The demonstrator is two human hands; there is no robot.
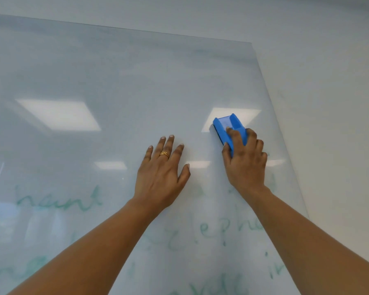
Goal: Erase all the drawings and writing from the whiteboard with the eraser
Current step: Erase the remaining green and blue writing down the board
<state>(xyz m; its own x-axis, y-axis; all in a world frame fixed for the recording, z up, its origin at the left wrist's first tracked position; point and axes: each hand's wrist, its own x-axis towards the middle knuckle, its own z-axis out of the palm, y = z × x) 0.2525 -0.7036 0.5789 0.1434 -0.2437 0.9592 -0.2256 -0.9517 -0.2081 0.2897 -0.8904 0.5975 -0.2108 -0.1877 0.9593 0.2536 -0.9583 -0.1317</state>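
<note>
Right hand (246, 160) grips the blue plastic eraser (228, 128) near the glossy whiteboard (115, 81) right edge.
Left hand (161, 167) lies flat, fingers (168, 145) released; smeared green writing (60, 201), perhaps "hant", sits below.

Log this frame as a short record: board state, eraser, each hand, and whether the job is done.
board: whiteboard, upper part free of writing, glossy with ceiling-light reflections
writing: faint green writing across the lower part, smeared, not erased
eraser: blue eraser against the board near its right edge
tool hand: right hand grips the eraser
other hand: left hand flat on the board, fingers spread, gold ring on one finger
task status: unfinished
</note>
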